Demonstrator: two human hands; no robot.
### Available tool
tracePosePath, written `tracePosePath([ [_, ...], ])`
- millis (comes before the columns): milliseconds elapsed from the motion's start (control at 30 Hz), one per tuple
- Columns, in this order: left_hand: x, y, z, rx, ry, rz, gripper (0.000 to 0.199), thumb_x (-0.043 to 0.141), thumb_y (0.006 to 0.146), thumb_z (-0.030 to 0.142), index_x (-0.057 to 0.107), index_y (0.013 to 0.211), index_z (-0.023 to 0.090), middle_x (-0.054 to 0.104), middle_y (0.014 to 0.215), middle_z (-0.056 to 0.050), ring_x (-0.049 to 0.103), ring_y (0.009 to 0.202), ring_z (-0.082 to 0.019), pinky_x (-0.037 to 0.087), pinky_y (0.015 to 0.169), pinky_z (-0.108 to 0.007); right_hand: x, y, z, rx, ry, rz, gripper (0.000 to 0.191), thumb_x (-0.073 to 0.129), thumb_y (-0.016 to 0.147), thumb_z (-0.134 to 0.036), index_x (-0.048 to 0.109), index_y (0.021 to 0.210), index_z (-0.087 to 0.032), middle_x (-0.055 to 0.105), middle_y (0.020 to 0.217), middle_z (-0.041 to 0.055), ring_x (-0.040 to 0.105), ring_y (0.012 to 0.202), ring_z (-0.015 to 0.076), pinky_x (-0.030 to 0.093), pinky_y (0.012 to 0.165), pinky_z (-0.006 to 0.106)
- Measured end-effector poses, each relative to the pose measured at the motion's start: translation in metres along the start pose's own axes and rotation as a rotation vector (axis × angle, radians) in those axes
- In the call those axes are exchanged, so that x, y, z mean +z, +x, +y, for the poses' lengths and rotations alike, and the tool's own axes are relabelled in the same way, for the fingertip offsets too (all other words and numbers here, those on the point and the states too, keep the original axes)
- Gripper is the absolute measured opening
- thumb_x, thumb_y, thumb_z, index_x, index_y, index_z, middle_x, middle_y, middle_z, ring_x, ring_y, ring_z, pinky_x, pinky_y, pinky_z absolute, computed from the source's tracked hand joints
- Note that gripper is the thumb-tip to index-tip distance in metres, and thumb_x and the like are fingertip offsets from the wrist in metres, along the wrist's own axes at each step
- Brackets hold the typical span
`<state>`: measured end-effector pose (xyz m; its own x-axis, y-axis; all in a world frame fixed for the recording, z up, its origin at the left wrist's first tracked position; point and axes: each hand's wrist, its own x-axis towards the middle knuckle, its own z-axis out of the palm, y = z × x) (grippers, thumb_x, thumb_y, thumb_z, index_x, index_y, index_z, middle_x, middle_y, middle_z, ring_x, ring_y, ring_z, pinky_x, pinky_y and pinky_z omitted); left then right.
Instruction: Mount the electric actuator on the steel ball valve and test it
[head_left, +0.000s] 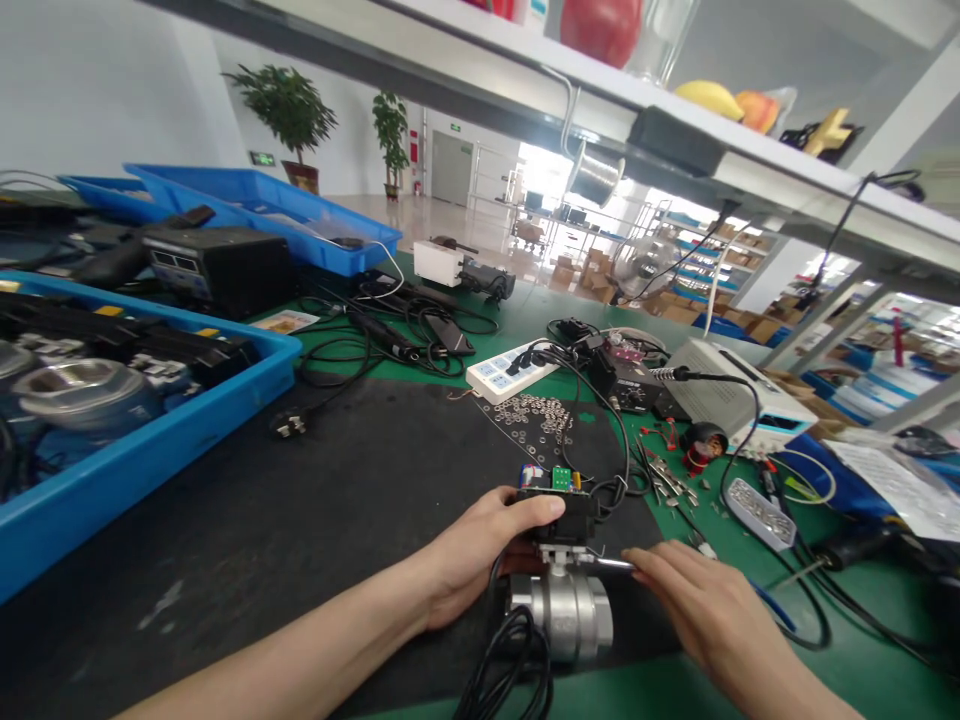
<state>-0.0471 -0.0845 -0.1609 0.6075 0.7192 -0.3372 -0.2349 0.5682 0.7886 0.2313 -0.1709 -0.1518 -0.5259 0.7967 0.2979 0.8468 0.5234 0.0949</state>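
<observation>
My left hand (487,545) is wrapped round a black actuator housing (566,515), its thumb across the front. Wiring and a small green circuit board (562,479) show at the open top of the housing. Beneath it, a bracket joins the housing to a silver metal valve body (566,612). To the right, my right hand (694,590) pinches a thin metal tool (615,565), whose far end meets the bracket. A coiled black cable (510,655) hangs in front of the valve.
Blue bin (262,375) with valves at the left. A power strip (510,372) and scattered washers (536,415) lie ahead. At the right are a parts tray (761,513), a screwdriver (847,550) and cables. A shelf (675,120) crosses overhead.
</observation>
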Motion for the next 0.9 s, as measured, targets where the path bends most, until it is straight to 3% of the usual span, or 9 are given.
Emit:
tracePosePath([
  [167,-0.001,-0.002,0.002,-0.011,0.009,-0.007,0.059,0.077,0.084,0.051,0.056,0.126,0.015,0.072,0.119,-0.016,0.073,0.092,-0.023,0.057,0.08,-0.033,-0.034,-0.01,0.001,-0.056,-0.171,0.017,0.043,0.039,0.099,-0.012,0.059,0.136,-0.023,0.065,0.113,0.0043,0.063,0.095,0.0121,0.049,0.076,0.021],
  [300,-0.003,-0.004,0.01,-0.011,0.083,-0.039,0.058,0.078,0.081,0.056,0.063,0.119,0.015,0.075,0.112,-0.013,0.073,0.087,-0.022,0.057,0.078,-0.031,-0.052,0.004,-0.011,-0.095,-0.237,0.029,0.046,0.036,0.094,-0.009,0.063,0.127,-0.025,0.065,0.1,0.0026,0.062,0.084,0.013,0.047,0.067,0.023],
  [433,-0.011,-0.004,0.014,0.003,0.245,0.028,0.073,0.083,0.071,0.064,0.059,0.12,0.016,0.077,0.105,-0.013,0.074,0.079,-0.026,0.056,0.067,-0.032,-0.057,0.017,-0.017,-0.101,-0.264,-0.005,0.045,0.04,0.089,-0.008,0.063,0.124,-0.025,0.063,0.092,0.0022,0.06,0.08,0.0134,0.044,0.065,0.025],
  [600,-0.021,-0.003,0.013,0.049,0.559,0.116,0.085,0.072,0.07,0.079,0.054,0.125,0.017,0.077,0.102,-0.016,0.076,0.073,-0.031,0.052,0.053,-0.032,-0.061,0.024,-0.014,-0.121,-0.277,-0.01,0.045,0.042,0.085,-0.006,0.064,0.118,-0.027,0.063,0.093,0.0007,0.06,0.078,0.0127,0.041,0.065,0.027],
  [733,-0.023,-0.006,0.018,0.048,0.619,0.089,0.083,0.067,0.071,0.083,0.055,0.121,0.017,0.078,0.085,-0.014,0.072,0.056,-0.028,0.05,0.047,-0.031,-0.061,0.033,-0.015,-0.142,-0.291,-0.056,0.047,0.047,0.079,-0.005,0.063,0.118,-0.027,0.064,0.096,0.0,0.061,0.079,0.0151,0.042,0.068,0.029],
  [900,-0.021,-0.009,0.028,-0.049,0.616,0.106,0.086,0.06,0.073,0.086,0.053,0.121,0.014,0.071,0.061,-0.007,0.066,0.043,-0.024,0.048,0.047,-0.029,-0.054,0.045,-0.011,-0.158,-0.28,-0.14,0.045,0.052,0.073,-0.004,0.06,0.111,-0.026,0.063,0.094,-0.0006,0.057,0.076,0.0166,0.035,0.065,0.031],
])
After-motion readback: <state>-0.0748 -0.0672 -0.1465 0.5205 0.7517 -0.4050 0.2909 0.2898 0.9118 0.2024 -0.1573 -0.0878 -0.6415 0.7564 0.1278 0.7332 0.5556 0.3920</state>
